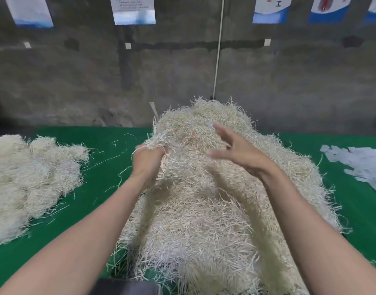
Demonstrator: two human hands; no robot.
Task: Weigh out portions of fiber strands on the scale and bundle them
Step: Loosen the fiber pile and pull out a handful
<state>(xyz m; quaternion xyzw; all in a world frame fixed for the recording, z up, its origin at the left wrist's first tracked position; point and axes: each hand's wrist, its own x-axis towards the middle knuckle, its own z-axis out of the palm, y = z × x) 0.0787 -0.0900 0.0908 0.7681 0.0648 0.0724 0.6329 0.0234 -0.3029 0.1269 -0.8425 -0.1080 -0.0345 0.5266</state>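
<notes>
The left hand (147, 160) is gripping a tuft of strands at the left flank of the big fiber heap (204, 209) on the green table (97, 188); the right hand (236, 152) is hovering above it, fingers spread, holding nothing.

The left forearm (93, 226) and the right forearm (306, 213), both bare, reach forward from the lower corners and converge toward the middle. The left hand (147, 161) shows its back, fingers curled round a tuft of fiber strands (155, 141) that sticks out above the knuckles. The right hand (240, 154) is raised near it, fingers spread and loosely bent, thumb pointing left, holding nothing; its fingertips are blurred.
</notes>
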